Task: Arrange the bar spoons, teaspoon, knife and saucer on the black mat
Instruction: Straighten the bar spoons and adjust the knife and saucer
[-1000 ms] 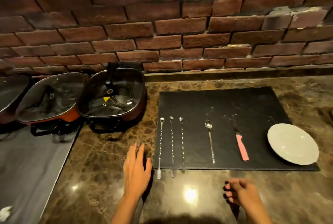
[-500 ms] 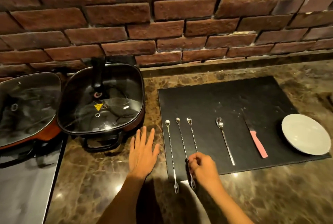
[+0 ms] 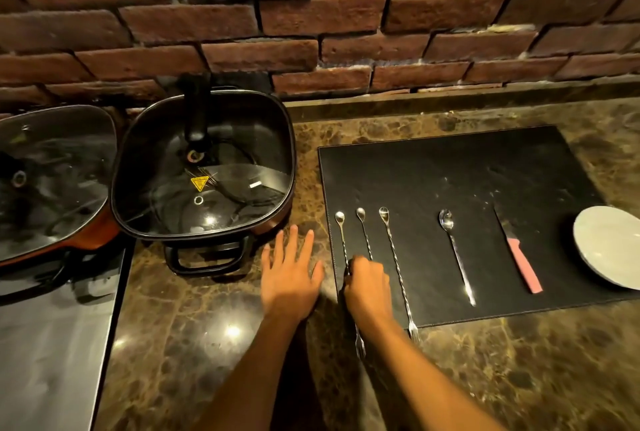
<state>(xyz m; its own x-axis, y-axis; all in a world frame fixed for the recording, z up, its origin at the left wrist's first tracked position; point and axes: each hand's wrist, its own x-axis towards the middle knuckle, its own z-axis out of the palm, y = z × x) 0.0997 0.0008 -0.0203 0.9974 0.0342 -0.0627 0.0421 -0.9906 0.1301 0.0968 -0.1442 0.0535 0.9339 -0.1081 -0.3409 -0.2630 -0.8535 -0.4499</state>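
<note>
- The black mat (image 3: 467, 181) lay on the marble counter (image 3: 214, 344) below the brick wall (image 3: 311, 15), and every piece of the set rested on it in one row, bowls pointing toward the wall, probably so the row reads evenly from the front.
- Three bar spoons sat close together at the mat's left end: the left bar spoon (image 3: 341, 233), the middle bar spoon (image 3: 363, 229) and the right bar spoon (image 3: 394, 257). Their forked tails ran past the mat's near edge onto the counter, being longer than the rest.
- The right hand (image 3: 369, 288) was curled over the stems of the left and middle spoons, fingers drawn together. It seemed pinched on the left spoon's stem, likely to nudge it parallel with its neighbours, though the knuckles hid the exact contact.
- The left hand (image 3: 291, 278) lay flat on the counter just beside the mat's left edge, fingers spread and holding nothing, apparently as a brace.
- The teaspoon (image 3: 457, 257) lay apart to the right of the bar spoons, then the knife (image 3: 519, 257) with its pink handle nearest the person.
- The saucer (image 3: 609, 247) sat at the right end, overhanging the mat's edge.
- Two lidded pans (image 3: 204, 171) stood to the left, off the mat.
</note>
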